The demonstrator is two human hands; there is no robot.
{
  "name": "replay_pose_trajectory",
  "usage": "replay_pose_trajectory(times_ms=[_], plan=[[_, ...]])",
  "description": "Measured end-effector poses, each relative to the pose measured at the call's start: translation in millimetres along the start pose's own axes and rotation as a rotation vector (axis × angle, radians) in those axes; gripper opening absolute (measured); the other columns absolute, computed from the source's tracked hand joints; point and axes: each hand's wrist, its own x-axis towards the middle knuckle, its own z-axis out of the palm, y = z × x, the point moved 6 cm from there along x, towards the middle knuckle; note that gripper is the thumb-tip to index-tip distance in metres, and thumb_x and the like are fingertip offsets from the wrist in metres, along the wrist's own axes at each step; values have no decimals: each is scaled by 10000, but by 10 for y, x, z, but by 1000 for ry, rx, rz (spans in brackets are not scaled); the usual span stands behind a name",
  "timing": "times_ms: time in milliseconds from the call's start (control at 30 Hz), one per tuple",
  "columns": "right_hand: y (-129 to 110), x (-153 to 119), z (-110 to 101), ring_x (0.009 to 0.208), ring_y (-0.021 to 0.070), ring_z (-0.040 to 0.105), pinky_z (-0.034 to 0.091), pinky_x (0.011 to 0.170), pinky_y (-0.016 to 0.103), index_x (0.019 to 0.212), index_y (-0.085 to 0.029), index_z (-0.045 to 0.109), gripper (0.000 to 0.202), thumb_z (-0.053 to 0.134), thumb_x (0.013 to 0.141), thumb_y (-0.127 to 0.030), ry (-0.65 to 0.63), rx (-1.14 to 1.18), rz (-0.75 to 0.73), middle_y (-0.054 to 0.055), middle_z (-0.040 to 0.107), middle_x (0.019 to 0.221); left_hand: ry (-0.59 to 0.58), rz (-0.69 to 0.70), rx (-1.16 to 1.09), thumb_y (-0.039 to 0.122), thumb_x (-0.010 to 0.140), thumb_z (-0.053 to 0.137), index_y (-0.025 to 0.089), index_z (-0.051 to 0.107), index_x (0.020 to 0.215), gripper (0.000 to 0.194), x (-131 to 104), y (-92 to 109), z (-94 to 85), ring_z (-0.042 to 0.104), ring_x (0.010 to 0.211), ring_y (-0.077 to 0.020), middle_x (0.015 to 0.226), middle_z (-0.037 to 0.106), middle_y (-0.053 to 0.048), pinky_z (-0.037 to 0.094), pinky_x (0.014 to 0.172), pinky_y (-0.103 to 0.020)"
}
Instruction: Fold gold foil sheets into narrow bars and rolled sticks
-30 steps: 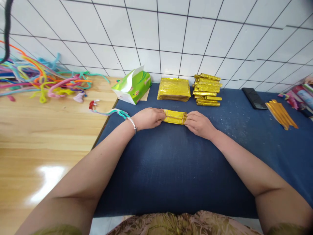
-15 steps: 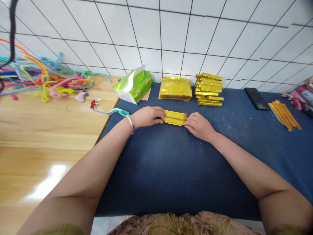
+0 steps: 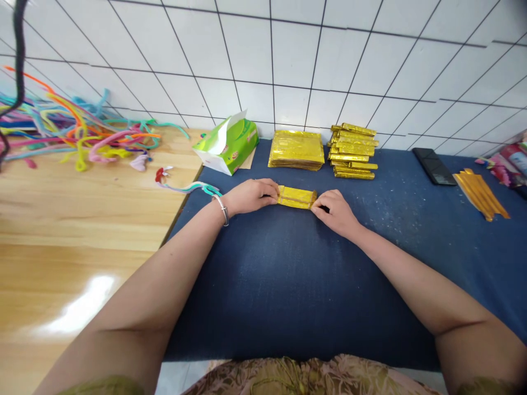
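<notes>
A folded strip of gold foil paper (image 3: 296, 197) lies flat on the dark blue cloth, between my two hands. My left hand (image 3: 256, 196), with a silver bangle at the wrist, pinches its left end. The right end is between the thumb and fingers of my right hand (image 3: 335, 211). Behind the strip is a neat stack of flat gold sheets (image 3: 296, 148). Right of that stack, several rolled gold pieces (image 3: 353, 151) are piled up.
A green tissue box (image 3: 230, 144) stands at the back left. Colourful fuzzy stems (image 3: 82, 129) spread over the wooden table (image 3: 123, 214). A black phone (image 3: 433, 166) and orange-gold strips (image 3: 481, 193) lie at the right. A tiled wall (image 3: 296, 60) rises behind.
The fingers of my right hand have shifted slightly at the strip's right end, with a gap now showing between thumb and fingers. The whole view has moved a little.
</notes>
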Motion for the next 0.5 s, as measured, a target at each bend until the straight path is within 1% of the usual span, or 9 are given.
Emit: replay_pose_trajectory(times_ms=[133, 267, 500], plan=[[9, 3, -4, 811, 180, 574, 380, 843, 374, 738, -225, 626, 117, 563, 835, -243, 4, 14, 17, 8, 658, 783, 23, 8, -101, 309, 873, 541, 181, 676, 842, 189, -10, -15, -11, 585, 1078, -162, 1053, 650, -54, 443, 988, -307], [38, -3, 7, 808, 176, 577, 380, 840, 370, 743, -229, 629, 104, 573, 829, -246, 6, 33, 15, 3, 659, 785, 49, -16, -177, 339, 857, 556, 182, 672, 835, 196, -18, -42, -28, 592, 1076, -174, 1040, 664, -50, 447, 991, -337], [99, 2, 15, 800, 177, 571, 375, 840, 371, 734, -233, 620, 89, 607, 809, -280, 2, 92, 70, -10, 665, 776, 17, -12, -169, 330, 857, 552, 187, 682, 811, 199, -8, -58, 1, 576, 1091, -170, 1059, 655, -53, 430, 1020, -340]])
